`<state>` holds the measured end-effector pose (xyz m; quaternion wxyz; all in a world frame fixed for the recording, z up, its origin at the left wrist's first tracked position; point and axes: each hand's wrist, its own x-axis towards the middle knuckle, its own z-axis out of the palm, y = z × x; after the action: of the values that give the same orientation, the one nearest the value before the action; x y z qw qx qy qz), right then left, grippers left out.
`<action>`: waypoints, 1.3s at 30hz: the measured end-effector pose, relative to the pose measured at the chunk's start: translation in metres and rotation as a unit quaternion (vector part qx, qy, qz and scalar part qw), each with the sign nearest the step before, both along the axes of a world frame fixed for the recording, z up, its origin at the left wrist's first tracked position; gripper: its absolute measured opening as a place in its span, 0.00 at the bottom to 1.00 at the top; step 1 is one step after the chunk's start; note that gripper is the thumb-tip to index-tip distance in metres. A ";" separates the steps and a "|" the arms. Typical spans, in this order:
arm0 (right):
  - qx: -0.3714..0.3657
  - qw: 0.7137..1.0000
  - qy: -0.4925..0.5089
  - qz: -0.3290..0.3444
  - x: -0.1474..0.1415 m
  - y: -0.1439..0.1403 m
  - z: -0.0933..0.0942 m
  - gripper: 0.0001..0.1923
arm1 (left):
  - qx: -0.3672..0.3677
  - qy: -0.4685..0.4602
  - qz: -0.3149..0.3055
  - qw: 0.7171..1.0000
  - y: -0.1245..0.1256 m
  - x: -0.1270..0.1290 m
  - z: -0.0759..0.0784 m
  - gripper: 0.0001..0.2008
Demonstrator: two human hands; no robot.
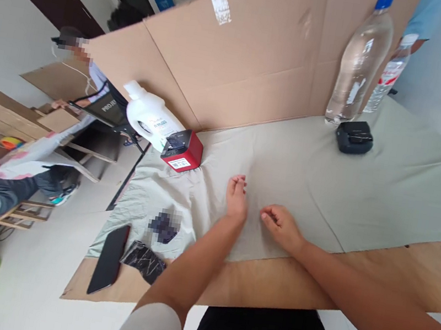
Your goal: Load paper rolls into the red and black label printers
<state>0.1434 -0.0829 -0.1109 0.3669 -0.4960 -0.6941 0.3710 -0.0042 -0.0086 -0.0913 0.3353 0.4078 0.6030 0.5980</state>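
Left hand (237,196) and right hand (280,226), each grip loosely curled and holding nothing, rest on the pale grey-green cloth (389,180) spread across the wooden table (418,263), near a red-and-black box-shaped device (182,150).

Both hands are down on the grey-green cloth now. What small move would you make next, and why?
Probably sweep the left hand outward toward the red box: both it and the right hand rest empty on the cloth, and the cloth lies wrinkled and bunched near that box.
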 end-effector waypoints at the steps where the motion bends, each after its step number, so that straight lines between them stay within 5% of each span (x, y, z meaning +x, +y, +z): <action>1: -0.009 0.999 0.003 0.036 0.004 -0.001 0.001 0.12 | -0.011 -0.012 -0.025 1.000 -0.015 0.012 -0.007 0.08; 4: -0.007 0.996 -0.035 0.085 0.030 0.017 0.010 0.09 | -0.013 -0.019 -0.104 0.994 -0.044 0.021 -0.019 0.08; 7: 0.085 0.976 -0.178 -0.087 0.078 0.073 0.030 0.11 | -0.022 -0.021 -0.150 0.988 -0.049 0.013 -0.022 0.09; 10: 0.124 0.906 -0.299 -0.272 0.135 0.142 0.050 0.22 | -0.030 0.018 -0.173 0.984 -0.047 0.010 -0.021 0.09; 13: 0.065 0.855 -0.341 -0.386 0.179 0.189 0.055 0.37 | -0.011 0.069 -0.202 0.977 -0.046 0.012 -0.021 0.08; 18: -0.044 0.867 -0.303 -0.392 0.206 0.203 0.040 0.52 | -0.005 0.032 -0.211 0.977 -0.047 0.013 -0.019 0.08; 25: -0.030 0.889 -0.238 -0.391 0.168 0.165 0.042 0.46 | -0.009 -0.053 -0.217 0.975 -0.045 0.012 -0.019 0.09; 30: 0.071 0.966 -0.130 -0.209 0.097 0.105 0.040 0.43 | 0.017 -0.161 -0.227 0.960 -0.046 0.011 -0.018 0.22; 34: 0.119 0.979 -0.126 -0.110 0.023 0.040 0.036 0.43 | 0.029 -0.310 -0.239 0.920 -0.047 0.011 -0.015 0.35; 39: 0.066 0.991 -0.100 -0.061 -0.022 -0.004 0.038 0.43 | 0.015 -0.377 -0.175 0.909 -0.041 0.001 -0.014 0.33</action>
<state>0.1218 -0.0867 -0.0728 0.3497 -0.5467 -0.7185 0.2502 -0.0030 -0.0496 -0.1051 0.6310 0.2557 0.3419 0.6478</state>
